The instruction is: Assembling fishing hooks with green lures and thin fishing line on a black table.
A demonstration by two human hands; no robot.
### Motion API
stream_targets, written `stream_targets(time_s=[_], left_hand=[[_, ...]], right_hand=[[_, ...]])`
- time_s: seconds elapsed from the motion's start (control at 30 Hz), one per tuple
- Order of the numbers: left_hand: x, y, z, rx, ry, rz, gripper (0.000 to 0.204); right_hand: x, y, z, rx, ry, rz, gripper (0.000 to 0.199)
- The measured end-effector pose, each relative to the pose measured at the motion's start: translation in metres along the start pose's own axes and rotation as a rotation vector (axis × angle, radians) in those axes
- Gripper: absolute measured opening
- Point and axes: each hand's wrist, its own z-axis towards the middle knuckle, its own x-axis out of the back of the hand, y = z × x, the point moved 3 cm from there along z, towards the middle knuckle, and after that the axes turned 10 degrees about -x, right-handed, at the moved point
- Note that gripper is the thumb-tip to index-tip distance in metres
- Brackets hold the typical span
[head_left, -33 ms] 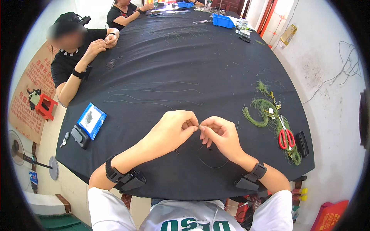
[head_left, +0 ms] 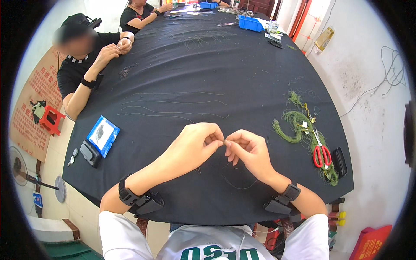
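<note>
My left hand [head_left: 197, 141] and my right hand [head_left: 249, 149] meet fingertip to fingertip above the near middle of the black cloth. Both are closed in a pinch, thumb against forefinger. A thin dark line [head_left: 240, 188] curves on the cloth just below them and runs up toward the pinched fingers; the piece right between the fingertips is too small to make out. Beyond my hands, several long thin strands [head_left: 177, 102] lie side by side across the cloth.
To the right, red-handled scissors [head_left: 322, 157] rest on a green bundle of line [head_left: 294, 123], beside a black case [head_left: 339, 162]. At left lie a blue-edged packet [head_left: 104, 135] and a dark grey device [head_left: 89, 154]. A co-worker [head_left: 82, 65] sits at the far left; a blue bin [head_left: 251, 24] stands far off.
</note>
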Motion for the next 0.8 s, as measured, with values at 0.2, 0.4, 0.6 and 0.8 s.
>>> stream_targets(time_s=[0.2, 0.4, 0.6, 0.8], left_hand=[[0.005, 0.012, 0.001, -0.127, 0.177, -0.113, 0.009], [0.016, 0.029, -0.003, -0.257, 0.295, -0.041, 0.01], [0.018, 0.039, -0.005, -0.338, 0.341, -0.017, 0.011], [0.02, 0.047, -0.009, -0.413, 0.373, 0.091, 0.013]], right_hand=[[0.003, -0.031, -0.005, 0.121, 0.075, -0.01, 0.011], [0.006, -0.07, -0.011, 0.186, 0.135, -0.132, 0.01], [0.0, -0.09, -0.027, 0.266, 0.184, -0.38, 0.006], [-0.009, -0.097, -0.041, 0.676, 0.349, -0.862, 0.015]])
